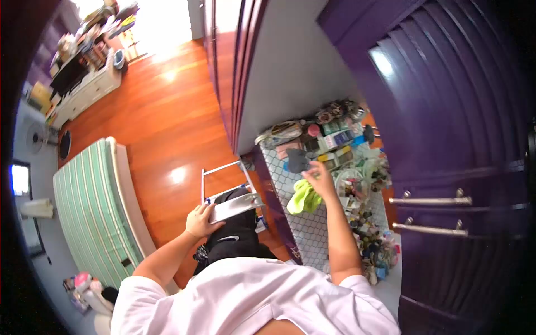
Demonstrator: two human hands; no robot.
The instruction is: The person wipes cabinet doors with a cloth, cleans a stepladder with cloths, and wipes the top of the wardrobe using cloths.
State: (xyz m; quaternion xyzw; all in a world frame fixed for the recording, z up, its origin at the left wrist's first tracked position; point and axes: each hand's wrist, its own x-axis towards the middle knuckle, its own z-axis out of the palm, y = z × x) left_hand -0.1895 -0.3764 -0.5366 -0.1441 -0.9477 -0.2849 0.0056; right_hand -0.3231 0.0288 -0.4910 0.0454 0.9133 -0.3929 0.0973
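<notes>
My left hand [201,221] rests on the edge of a white stepladder top [234,206], its fingers curled over the rim. Over a shelf with patterned lining [307,231], my right hand [319,177] has its fingers bent above a bright yellow-green cloth [305,197]. Whether the fingers grip that cloth is hard to make out. A dark grey cloth [298,160] lies just beyond the fingertips, beside boxes [337,139] and a pink round item [314,130].
Many small bottles and items [377,245] crowd the shelf's right side. A purple louvred door [446,111] with metal handles [430,200] stands open at the right. A bed with a green striped cover [95,206] and a white drawer cabinet [89,97] are at the left.
</notes>
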